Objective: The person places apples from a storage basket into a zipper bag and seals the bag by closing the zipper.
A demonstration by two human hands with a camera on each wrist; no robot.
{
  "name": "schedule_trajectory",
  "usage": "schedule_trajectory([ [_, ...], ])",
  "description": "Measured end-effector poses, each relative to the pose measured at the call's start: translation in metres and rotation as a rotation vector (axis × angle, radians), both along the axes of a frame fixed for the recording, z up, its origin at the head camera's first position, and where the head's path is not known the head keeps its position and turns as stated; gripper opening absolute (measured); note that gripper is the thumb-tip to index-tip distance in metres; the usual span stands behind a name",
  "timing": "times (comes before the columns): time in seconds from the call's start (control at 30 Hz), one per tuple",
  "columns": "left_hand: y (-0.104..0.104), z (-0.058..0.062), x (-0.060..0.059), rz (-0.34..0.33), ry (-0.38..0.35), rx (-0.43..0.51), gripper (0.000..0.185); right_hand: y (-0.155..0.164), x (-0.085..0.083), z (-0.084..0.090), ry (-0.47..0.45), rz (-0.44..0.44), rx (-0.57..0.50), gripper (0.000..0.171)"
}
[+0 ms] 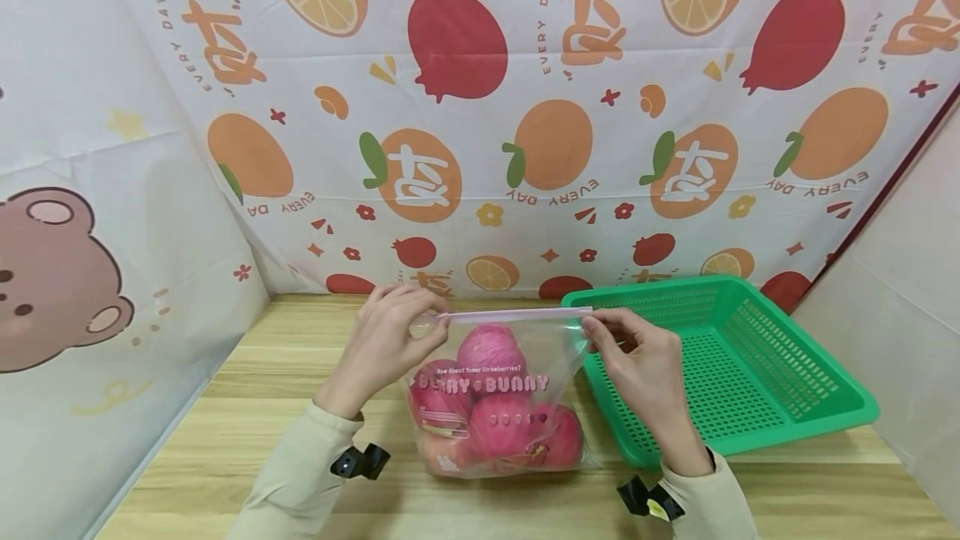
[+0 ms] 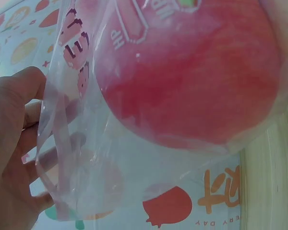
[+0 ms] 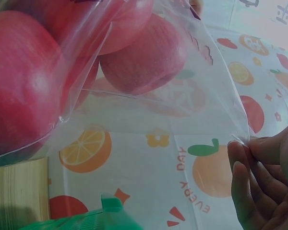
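Observation:
A clear zip bag (image 1: 558, 348) printed "BERRY BUNNY" stands on the table with several red apples (image 1: 504, 423) inside. Its pale pink zip strip (image 1: 517, 315) runs straight across the top. At the bag's upper left corner my left hand (image 1: 390, 344) pinches the strip between thumb and fingers. My right hand (image 1: 641, 361) pinches the opposite corner; the right wrist view shows thumb and fingertips together on the plastic edge. In the left wrist view an apple (image 2: 187, 81) fills much of the frame behind the plastic, and some fingers are seen through the film.
A green plastic basket (image 1: 817, 423) with perforated sides stands right of the bag, partly behind my right hand. The wooden table (image 1: 247, 407) ends at a fruit-printed cloth (image 1: 480, 148) at the back. Another cloth (image 1: 172, 357) with a bear hangs on the left.

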State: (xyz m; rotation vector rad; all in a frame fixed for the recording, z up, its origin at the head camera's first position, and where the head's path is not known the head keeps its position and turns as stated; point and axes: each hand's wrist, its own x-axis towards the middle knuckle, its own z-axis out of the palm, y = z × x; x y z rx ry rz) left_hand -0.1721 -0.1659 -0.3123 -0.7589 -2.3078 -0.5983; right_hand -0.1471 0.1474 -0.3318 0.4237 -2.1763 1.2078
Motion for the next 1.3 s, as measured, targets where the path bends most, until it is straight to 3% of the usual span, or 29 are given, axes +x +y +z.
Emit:
schedule_trajectory([
  [1.3,-0.037,-0.011,0.003,0.091,-0.013,0.019,0.004,0.001,-0.002,-0.002,-0.019,-0.016,0.003,0.012],
])
